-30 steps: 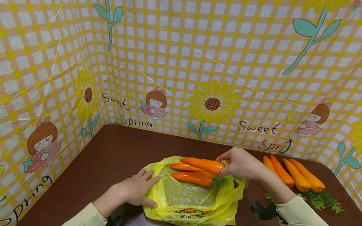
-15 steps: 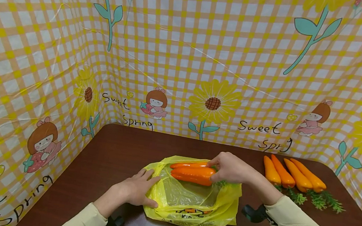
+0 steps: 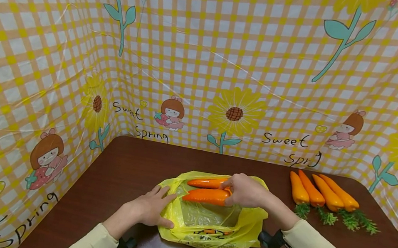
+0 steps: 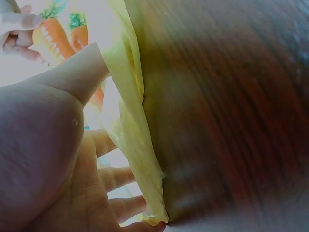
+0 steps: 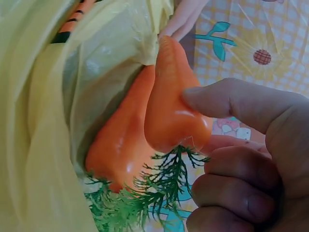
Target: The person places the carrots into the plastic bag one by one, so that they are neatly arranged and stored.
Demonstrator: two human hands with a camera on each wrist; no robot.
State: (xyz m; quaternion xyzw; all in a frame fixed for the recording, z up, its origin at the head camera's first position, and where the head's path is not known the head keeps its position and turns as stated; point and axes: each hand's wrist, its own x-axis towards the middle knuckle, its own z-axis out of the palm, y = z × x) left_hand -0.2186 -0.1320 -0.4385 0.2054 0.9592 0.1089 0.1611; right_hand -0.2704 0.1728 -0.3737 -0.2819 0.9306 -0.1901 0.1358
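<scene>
A yellow plastic bag [image 3: 250,227] lies spread on the table with its mouth gaping upward. My left hand [image 3: 153,206] rests on the bag's left edge, its fingers spread. At the mouth, my right hand [image 3: 248,190] pinches the thick end of an orange carrot [image 5: 176,104] between thumb and finger, green leaves hanging below. Beside it inside the bag lies another carrot [image 5: 126,133], partly covered by the held one in the right wrist view. The left wrist view also shows the held carrot [image 4: 52,39], with the left thumb [image 4: 72,72] in front.
Several lighter orange carrots [image 3: 329,193] with leafy tops lie in a row at the table's right back. The dark brown table [image 3: 134,153] is enclosed by a yellow checked cloth wall [image 3: 198,69] at the back and sides.
My right hand has come down and toward me with the carrot, from above the bag into its mouth. The left hand has stayed on the bag's edge.
</scene>
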